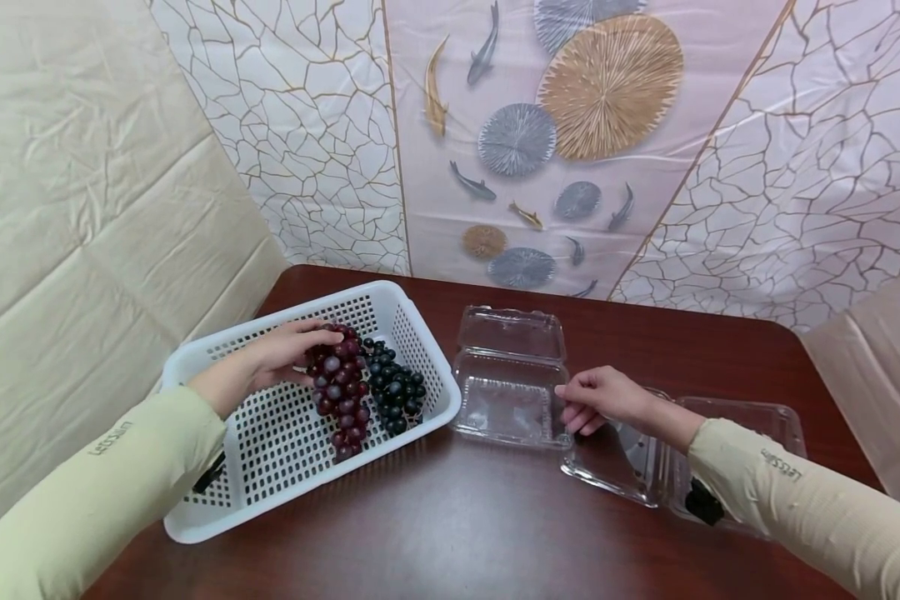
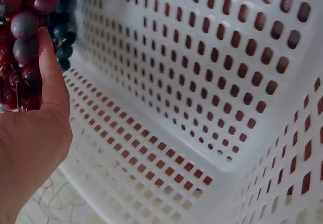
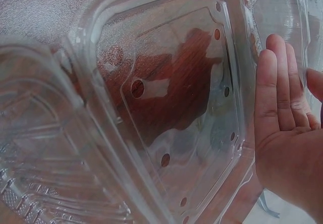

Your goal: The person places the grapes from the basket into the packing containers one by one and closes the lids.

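Note:
My left hand [image 1: 288, 350] grips a bunch of dark red grapes [image 1: 342, 400] by its upper end, inside the white basket [image 1: 420, 333]. In the left wrist view the thumb [image 2: 53, 75] lies along the red grapes [image 2: 25, 24]. A bunch of black grapes [image 1: 395, 387] rests in the basket just to the right of the red one. My right hand [image 1: 596, 398] is at the right edge of an opened clear plastic clamshell box [image 1: 502, 392]. Its fingers look fairly straight in the right wrist view; whether they touch the box I cannot tell.
Another clear plastic clamshell box [image 1: 742, 412] lies opened under and beside my right forearm; its vented half [image 3: 171, 98] fills much of the right wrist view. Everything stands on a dark red-brown table [image 1: 450, 517]. Patterned cloth [image 1: 330, 142] hangs behind it.

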The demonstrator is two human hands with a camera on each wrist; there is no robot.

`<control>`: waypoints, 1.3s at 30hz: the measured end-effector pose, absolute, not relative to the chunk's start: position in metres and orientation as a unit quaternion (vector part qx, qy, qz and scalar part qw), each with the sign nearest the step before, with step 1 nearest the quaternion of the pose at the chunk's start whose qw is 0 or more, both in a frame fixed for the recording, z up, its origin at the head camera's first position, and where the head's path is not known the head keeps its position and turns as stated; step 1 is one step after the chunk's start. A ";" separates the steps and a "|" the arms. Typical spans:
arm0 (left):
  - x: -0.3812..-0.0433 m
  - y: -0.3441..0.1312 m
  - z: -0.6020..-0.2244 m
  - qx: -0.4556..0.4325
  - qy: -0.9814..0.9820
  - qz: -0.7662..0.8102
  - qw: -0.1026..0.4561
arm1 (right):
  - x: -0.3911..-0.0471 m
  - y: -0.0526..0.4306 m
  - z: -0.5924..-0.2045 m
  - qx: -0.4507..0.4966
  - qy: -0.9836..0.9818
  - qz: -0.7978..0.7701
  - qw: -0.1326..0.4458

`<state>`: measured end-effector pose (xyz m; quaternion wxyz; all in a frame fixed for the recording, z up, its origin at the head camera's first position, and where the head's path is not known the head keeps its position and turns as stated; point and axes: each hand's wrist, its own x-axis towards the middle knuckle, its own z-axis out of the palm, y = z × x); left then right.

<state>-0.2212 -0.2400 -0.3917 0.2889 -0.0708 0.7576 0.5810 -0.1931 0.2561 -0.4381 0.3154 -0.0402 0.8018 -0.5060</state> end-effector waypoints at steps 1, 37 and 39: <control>-0.222 -0.241 -0.389 -0.070 0.755 0.584 0.289 | -0.193 0.256 -0.438 -0.041 0.802 -0.505 0.315; -0.257 -0.123 -0.283 0.040 0.739 0.630 0.236 | -0.193 0.263 -0.438 -0.030 0.809 -0.503 0.302; -0.259 -0.113 -0.282 0.045 0.739 0.629 0.238 | -0.193 0.263 -0.437 -0.030 0.810 -0.502 0.301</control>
